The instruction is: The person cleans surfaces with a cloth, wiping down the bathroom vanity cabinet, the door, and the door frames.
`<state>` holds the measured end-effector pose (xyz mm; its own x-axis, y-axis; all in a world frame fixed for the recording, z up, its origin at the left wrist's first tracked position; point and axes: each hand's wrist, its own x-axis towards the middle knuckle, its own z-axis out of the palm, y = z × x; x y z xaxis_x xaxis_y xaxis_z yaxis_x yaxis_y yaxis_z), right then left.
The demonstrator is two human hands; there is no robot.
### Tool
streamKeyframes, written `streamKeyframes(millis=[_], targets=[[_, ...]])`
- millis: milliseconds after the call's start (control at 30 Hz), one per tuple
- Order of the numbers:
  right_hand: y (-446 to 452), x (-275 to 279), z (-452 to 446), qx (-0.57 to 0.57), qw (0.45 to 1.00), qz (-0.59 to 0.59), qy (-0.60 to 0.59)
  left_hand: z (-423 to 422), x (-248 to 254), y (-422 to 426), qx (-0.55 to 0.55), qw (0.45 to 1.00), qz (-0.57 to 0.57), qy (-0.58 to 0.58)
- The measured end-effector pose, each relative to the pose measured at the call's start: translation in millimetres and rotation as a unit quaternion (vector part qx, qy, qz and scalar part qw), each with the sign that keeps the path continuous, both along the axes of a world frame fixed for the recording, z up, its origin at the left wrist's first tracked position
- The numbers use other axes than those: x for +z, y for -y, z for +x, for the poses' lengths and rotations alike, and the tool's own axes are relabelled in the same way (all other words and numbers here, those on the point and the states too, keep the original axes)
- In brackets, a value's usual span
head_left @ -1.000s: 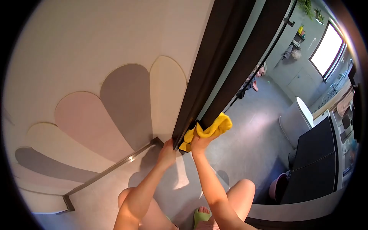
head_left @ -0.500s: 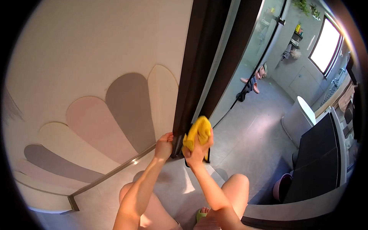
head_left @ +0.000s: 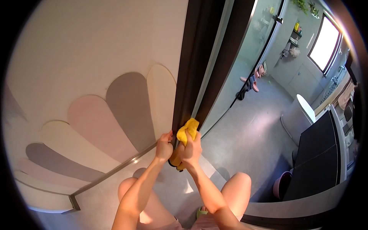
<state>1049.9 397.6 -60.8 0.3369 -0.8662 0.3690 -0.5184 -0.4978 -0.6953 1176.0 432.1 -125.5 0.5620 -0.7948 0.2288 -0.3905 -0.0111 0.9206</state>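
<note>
A bunched yellow cloth (head_left: 188, 130) is gripped in my right hand (head_left: 191, 150), its top pressed against the foot of the dark door frame (head_left: 190, 76). Below that hand hangs a darker, shaded fold of the cloth with a black edge. Just to the left, my left hand (head_left: 164, 148) is closed, its curled fingertips at the frame's left edge. What those fingers hold, if anything, is hidden. A pale strip runs up the frame between its dark sections.
On the left stands a cream panel with scalloped petal shapes (head_left: 128, 107). To the right are a glass partition (head_left: 245, 57), a toilet (head_left: 299, 119), a dark cabinet (head_left: 318, 153) and a pink bucket (head_left: 282, 184). Pink slippers (head_left: 255, 85) lie farther back. My bare knees frame the floor below.
My right hand and the yellow cloth have moved left and slightly down, closer to the left hand and against the frame. My left hand has stayed nearly in place.
</note>
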Motion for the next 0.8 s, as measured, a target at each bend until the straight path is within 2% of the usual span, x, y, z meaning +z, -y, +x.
streamKeyframes(millis=[33,67,133,200,267,300,333,400,467,533,600,667,733,800], targets=[[-1.9,11.0,0.5,-0.007,0.997,-0.061,0.036,-1.2,1.9,-2.5,-0.011,0.999,-0.012,-0.035],[1.1,19.9,5.4,-0.009,0.997,-0.061,0.036,0.1,-4.3,-2.0,-0.012,0.999,-0.012,-0.035],[5.7,29.9,22.0,-0.035,0.981,-0.171,0.091,7.3,-23.9,4.3,-0.066,0.989,-0.063,-0.116],[8.5,3.8,30.5,-0.045,0.983,-0.131,0.121,10.1,-26.3,7.5,-0.068,0.955,-0.056,-0.285],[8.2,-35.1,27.6,-0.054,0.995,-0.073,0.050,0.5,15.5,-3.2,-0.031,0.991,0.054,-0.117],[5.2,-57.3,20.7,-0.039,0.998,-0.039,0.006,2.4,14.7,-2.6,-0.034,0.993,0.048,-0.106],[3.2,-65.0,13.9,-0.042,0.998,-0.038,0.007,4.0,10.0,-2.8,-0.036,0.993,0.048,-0.105],[2.8,-74.9,1.9,0.009,0.999,-0.022,0.021,5.2,2.6,-3.3,-0.037,0.999,0.021,-0.026],[-0.9,-43.1,4.8,-0.002,0.999,-0.024,0.031,6.8,2.7,-4.5,-0.048,0.996,0.017,-0.069],[2.5,-2.9,18.9,-0.036,0.979,-0.159,0.120,6.4,5.4,-6.5,-0.053,0.992,0.016,-0.112],[5.5,-2.7,25.4,-0.049,0.978,-0.126,0.160,3.4,11.5,-7.5,-0.055,0.983,0.019,-0.174],[12.7,-22.3,21.7,-0.030,0.977,-0.126,0.172,6.6,-1.5,-2.5,-0.066,0.987,-0.020,-0.143],[3.2,-22.6,12.2,-0.023,0.984,-0.088,0.152,5.0,7.8,-9.6,-0.060,0.993,0.049,-0.084],[2.3,-18.1,5.6,-0.021,0.993,0.032,0.112,4.4,6.4,-7.4,-0.069,0.992,0.049,-0.097]])
